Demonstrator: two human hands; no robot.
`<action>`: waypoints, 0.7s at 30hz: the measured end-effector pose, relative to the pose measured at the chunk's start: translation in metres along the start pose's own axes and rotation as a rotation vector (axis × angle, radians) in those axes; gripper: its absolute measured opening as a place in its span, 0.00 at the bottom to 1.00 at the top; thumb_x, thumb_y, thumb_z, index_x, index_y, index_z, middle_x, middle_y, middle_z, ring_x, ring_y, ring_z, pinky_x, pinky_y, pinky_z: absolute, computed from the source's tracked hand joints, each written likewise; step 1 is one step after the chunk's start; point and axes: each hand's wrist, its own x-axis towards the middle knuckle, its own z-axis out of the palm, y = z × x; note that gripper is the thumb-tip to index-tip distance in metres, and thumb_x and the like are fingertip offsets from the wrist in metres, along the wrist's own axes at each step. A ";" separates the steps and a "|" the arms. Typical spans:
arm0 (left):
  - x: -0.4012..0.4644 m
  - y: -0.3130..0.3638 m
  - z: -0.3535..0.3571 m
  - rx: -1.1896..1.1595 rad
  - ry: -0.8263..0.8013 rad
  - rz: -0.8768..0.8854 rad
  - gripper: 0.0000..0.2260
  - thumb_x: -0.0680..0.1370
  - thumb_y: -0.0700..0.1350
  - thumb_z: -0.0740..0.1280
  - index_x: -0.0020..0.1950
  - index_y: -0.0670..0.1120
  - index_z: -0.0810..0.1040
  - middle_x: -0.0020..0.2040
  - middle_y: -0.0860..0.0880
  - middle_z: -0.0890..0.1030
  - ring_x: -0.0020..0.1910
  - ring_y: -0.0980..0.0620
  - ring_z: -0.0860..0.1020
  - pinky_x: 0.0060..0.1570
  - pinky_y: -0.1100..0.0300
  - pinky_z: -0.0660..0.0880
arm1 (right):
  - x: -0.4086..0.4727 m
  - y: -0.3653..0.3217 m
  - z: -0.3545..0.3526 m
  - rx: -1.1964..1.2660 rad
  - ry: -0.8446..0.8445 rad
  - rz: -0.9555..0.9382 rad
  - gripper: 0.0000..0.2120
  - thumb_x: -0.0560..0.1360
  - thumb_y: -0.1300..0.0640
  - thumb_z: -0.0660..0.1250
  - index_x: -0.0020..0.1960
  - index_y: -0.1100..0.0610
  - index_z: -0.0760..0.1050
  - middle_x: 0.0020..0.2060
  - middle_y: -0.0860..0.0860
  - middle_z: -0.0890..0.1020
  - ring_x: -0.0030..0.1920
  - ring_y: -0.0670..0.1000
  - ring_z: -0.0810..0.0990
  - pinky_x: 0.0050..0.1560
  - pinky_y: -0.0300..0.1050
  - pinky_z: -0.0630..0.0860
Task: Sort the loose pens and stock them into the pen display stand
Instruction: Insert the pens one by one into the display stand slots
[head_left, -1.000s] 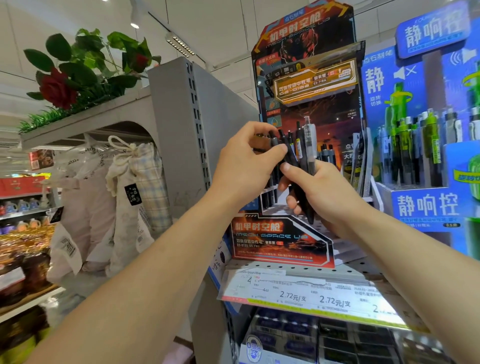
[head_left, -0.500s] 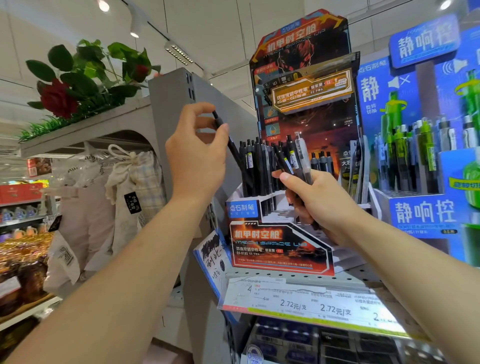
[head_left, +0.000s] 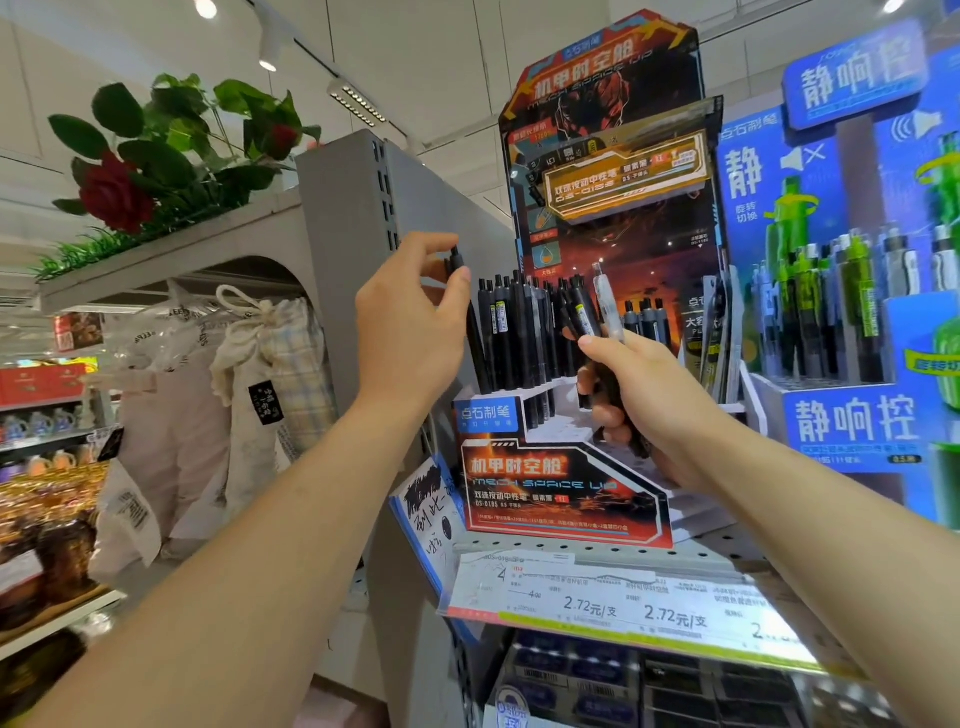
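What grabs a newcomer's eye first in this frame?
The red-and-black pen display stand at centre, with the left hand pinching a black pen at its left end. Just right, the right hand grips a bundle of pens. Red roses top the shelf at upper left.

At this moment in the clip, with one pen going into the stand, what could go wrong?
1. The left hand pinches a black pen near its top only; lowered beside the packed row of pens, it could snag or tip them.
2. The right hand grips a loose bundle of pens, one clear; any could slip out.
3. The stand is cardboard and may shift if pushed.
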 end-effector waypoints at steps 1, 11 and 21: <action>0.003 0.000 0.000 0.069 -0.070 -0.005 0.10 0.80 0.47 0.67 0.61 0.53 0.78 0.44 0.59 0.78 0.43 0.56 0.80 0.46 0.49 0.82 | -0.001 -0.001 0.000 -0.008 0.006 -0.002 0.09 0.82 0.51 0.62 0.45 0.54 0.72 0.30 0.49 0.76 0.24 0.46 0.69 0.22 0.39 0.65; 0.004 0.006 0.002 0.522 -0.609 -0.043 0.26 0.77 0.51 0.63 0.73 0.49 0.60 0.36 0.46 0.77 0.35 0.46 0.77 0.30 0.56 0.68 | -0.006 -0.003 0.002 -0.166 -0.027 -0.016 0.07 0.82 0.58 0.61 0.48 0.53 0.77 0.24 0.48 0.72 0.23 0.48 0.67 0.24 0.42 0.65; -0.016 0.009 0.002 0.475 -0.489 -0.077 0.34 0.75 0.56 0.61 0.79 0.57 0.52 0.40 0.53 0.79 0.40 0.46 0.78 0.38 0.53 0.75 | -0.009 -0.005 0.005 -0.109 -0.064 -0.091 0.08 0.81 0.52 0.67 0.45 0.53 0.78 0.30 0.46 0.78 0.26 0.46 0.75 0.25 0.38 0.70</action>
